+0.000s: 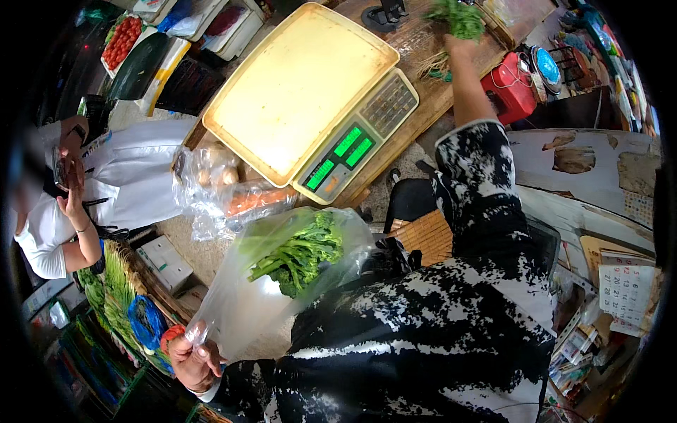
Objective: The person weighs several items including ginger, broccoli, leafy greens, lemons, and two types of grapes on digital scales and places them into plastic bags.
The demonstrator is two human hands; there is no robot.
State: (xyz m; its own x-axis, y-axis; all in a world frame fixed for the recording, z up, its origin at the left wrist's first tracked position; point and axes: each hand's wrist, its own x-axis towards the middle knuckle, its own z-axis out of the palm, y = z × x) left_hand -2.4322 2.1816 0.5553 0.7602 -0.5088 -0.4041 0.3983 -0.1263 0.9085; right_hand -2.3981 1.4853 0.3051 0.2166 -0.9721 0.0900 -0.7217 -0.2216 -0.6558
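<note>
My left hand (pixel 195 359) grips the edge of a clear plastic bag (pixel 238 317), pinched between thumb and fingers. Green leafy stalks with broccoli-like heads (pixel 304 254) lie inside the bag, which hangs in front of my body. At the far right end of the wooden counter, my right hand (pixel 461 46) is at a bunch of leafy green herbs (pixel 459 18), its fingers largely hidden by the leaves. Roots or thin stems (pixel 433 64) with a green tie lie by my wrist. A digital scale with an empty pan (pixel 301 90) and lit green displays stands between my hands.
Clear bags of carrots (pixel 256 201) and round produce (pixel 217 174) sit at the scale's left. A person (pixel 53 232) stands at the far left holding a phone. A red box (pixel 510 87) is beside the wooden counter (pixel 423 108); a black stool (pixel 407 198) stands below.
</note>
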